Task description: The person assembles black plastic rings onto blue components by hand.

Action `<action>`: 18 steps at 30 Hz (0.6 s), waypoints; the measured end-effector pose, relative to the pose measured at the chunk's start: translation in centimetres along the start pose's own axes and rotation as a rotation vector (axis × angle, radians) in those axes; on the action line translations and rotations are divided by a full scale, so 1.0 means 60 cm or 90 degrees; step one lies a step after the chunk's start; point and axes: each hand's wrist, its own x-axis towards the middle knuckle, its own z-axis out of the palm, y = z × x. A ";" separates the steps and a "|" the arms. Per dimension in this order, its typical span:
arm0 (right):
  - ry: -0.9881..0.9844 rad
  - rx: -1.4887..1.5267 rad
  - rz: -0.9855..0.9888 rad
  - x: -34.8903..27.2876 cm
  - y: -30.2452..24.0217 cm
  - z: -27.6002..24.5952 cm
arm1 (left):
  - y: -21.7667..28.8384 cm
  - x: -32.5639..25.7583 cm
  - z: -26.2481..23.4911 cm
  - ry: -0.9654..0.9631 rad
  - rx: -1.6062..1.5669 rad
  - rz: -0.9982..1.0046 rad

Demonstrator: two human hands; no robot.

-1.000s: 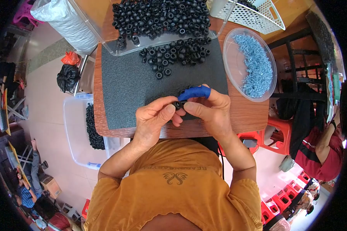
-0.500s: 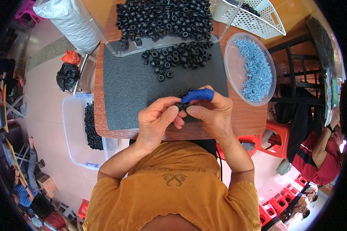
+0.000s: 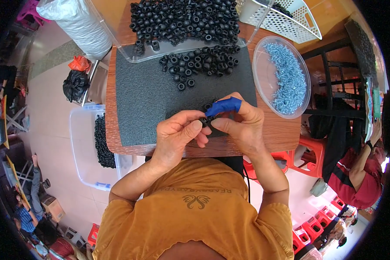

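Over the near part of a dark grey mat [image 3: 138, 99], my two hands meet at the fingertips. My left hand [image 3: 177, 132] pinches a small black ring-shaped part [image 3: 205, 121] between thumb and fingers. My right hand [image 3: 242, 123], its index finger wrapped in blue tape [image 3: 224, 105], is closed at the same spot; the fingers partly hide what it grips. Just beyond them lies a loose pile of similar black hollow parts [image 3: 195, 65]. A shallow round tub [image 3: 264, 93] to the right holds tiny clear blue pieces [image 3: 286, 78].
A clear tray [image 3: 138, 56] heaped with black parts stands at the far side, beside a white perforated basket [image 3: 286, 24]. On the left are a clear bin [image 3: 80, 147] on the floor, a white sack [image 3: 82, 30] and a black bag [image 3: 76, 86]. Red stools [image 3: 310, 156] and another person's arm [image 3: 362, 164] are at right.
My right hand has shifted very slightly to the right, and my fingers have adjusted a little around the black part. The piles and containers look the same.
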 end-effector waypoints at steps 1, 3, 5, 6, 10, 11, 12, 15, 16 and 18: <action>0.000 0.000 0.000 0.000 -0.002 0.000 | -0.001 0.000 0.000 0.001 0.003 -0.002; -0.005 -0.015 0.003 0.000 -0.005 0.000 | -0.003 0.001 -0.001 0.007 0.020 0.008; -0.010 -0.068 -0.028 0.001 -0.006 -0.003 | -0.004 0.001 -0.001 0.013 0.037 0.017; -0.016 -0.122 -0.059 0.001 -0.006 -0.004 | -0.004 0.000 0.000 0.016 0.052 0.020; -0.016 -0.218 -0.137 0.006 -0.012 -0.004 | -0.001 -0.004 0.006 0.019 0.152 0.056; -0.019 -0.241 -0.171 0.007 -0.012 -0.004 | -0.002 -0.004 0.007 0.019 0.152 0.056; -0.023 -0.264 -0.205 0.008 -0.012 -0.004 | -0.002 -0.004 0.007 0.021 0.151 0.054; -0.021 -0.282 -0.223 0.010 -0.011 -0.003 | -0.004 -0.005 0.006 0.019 0.149 0.052; -0.021 -0.282 -0.223 0.010 -0.010 -0.004 | -0.005 -0.005 0.006 0.013 0.147 0.050; -0.023 -0.269 -0.196 0.010 -0.009 -0.005 | -0.007 -0.004 0.005 0.012 0.148 0.052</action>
